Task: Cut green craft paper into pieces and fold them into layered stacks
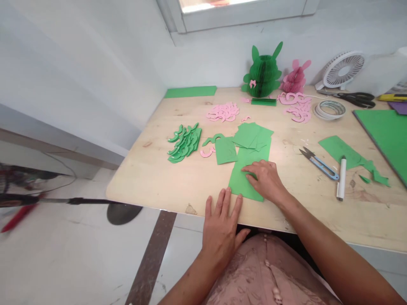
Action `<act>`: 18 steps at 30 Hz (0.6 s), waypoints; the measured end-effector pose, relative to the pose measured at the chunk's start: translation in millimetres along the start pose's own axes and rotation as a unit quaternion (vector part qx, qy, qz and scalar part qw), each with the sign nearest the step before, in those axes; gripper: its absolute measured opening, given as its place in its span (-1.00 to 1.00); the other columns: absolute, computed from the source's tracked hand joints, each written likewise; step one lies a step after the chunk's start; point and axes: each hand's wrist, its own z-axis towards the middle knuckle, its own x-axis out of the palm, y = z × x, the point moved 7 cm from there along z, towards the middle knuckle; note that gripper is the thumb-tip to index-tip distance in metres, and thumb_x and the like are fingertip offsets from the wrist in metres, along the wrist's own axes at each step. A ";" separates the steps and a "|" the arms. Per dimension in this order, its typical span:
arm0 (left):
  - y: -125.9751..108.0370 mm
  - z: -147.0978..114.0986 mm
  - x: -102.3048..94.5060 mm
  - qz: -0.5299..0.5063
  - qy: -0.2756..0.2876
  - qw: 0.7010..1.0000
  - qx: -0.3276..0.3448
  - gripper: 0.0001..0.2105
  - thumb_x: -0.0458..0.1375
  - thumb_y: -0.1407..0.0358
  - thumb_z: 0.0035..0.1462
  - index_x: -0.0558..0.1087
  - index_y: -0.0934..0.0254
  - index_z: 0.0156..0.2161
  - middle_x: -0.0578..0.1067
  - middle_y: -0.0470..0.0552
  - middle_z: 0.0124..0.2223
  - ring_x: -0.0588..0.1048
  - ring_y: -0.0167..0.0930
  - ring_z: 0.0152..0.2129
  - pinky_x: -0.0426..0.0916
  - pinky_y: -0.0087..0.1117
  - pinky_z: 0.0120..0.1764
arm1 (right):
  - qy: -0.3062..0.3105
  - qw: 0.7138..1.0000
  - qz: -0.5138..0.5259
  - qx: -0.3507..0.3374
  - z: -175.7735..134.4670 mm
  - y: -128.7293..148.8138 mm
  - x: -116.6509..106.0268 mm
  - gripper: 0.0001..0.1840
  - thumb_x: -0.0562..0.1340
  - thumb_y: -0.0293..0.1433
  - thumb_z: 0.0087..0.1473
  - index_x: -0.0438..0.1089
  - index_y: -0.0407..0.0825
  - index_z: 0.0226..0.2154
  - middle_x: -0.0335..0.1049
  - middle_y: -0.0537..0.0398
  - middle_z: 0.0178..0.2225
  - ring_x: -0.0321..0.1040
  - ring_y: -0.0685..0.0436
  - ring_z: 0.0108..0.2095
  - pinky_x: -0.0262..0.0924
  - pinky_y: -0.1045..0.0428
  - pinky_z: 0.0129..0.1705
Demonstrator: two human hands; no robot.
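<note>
My left hand (221, 224) lies flat at the table's front edge with fingers spread, its fingertips beside the near corner of a long green paper sheet (243, 186). Over that sheet is my right hand (266, 180), fingers bent, thumb and forefinger slightly apart, with nothing visible between them. Several smaller green paper pieces (249, 134) overlap the sheet's far end. A green rectangle (226, 151) lies to their left, close to a curved green cutout (213, 139) and a pink curved cutout (207, 152). Stacked green curved cutouts (184, 144) sit farther left.
Pink cutouts (223, 112) lie behind. Green (263, 76) and pink (294, 78) honeycomb paper figures stand by the wall. Thread snips (321, 164), a marker (341, 178), tape rolls (330, 110), black-handled scissors (356, 98) and a small fan (343, 70) are on the right.
</note>
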 end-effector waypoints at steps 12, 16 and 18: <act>-0.4 -0.8 -2.6 -0.025 -0.010 1.000 0.006 -0.23 0.03 -0.17 0.02 0.09 0.19 0.26 0.08 0.23 0.30 0.03 -0.07 0.23 -0.13 0.11 0.16 | -0.012 1.000 0.005 -0.010 -0.5 0.4 -0.1 -0.76 0.17 -0.47 0.06 0.51 0.07 -0.26 0.48 0.07 -0.35 0.29 -0.17 -0.24 -0.05 -0.09 -0.14; -8.0 2.9 0.2 -0.005 -0.022 0.999 0.035 -0.32 -0.09 -0.06 0.16 0.12 0.38 0.23 0.11 0.19 0.29 0.01 -0.18 0.24 -0.24 0.02 0.21 | -0.014 1.000 0.001 -0.010 -0.7 -0.4 0.8 -0.76 0.16 -0.46 0.07 0.51 0.06 -0.25 0.48 0.06 -0.35 0.29 -0.17 -0.24 -0.04 -0.10 -0.13; -10.2 4.2 2.8 0.002 -0.022 0.999 0.036 -0.35 -0.11 -0.05 0.17 0.14 0.38 0.22 0.11 0.16 0.29 0.01 -0.19 0.24 -0.24 0.01 0.22 | -0.016 1.000 -0.001 -0.016 -0.8 -0.5 1.3 -0.75 0.16 -0.46 0.07 0.51 0.06 -0.24 0.48 0.05 -0.35 0.29 -0.17 -0.25 -0.04 -0.10 -0.14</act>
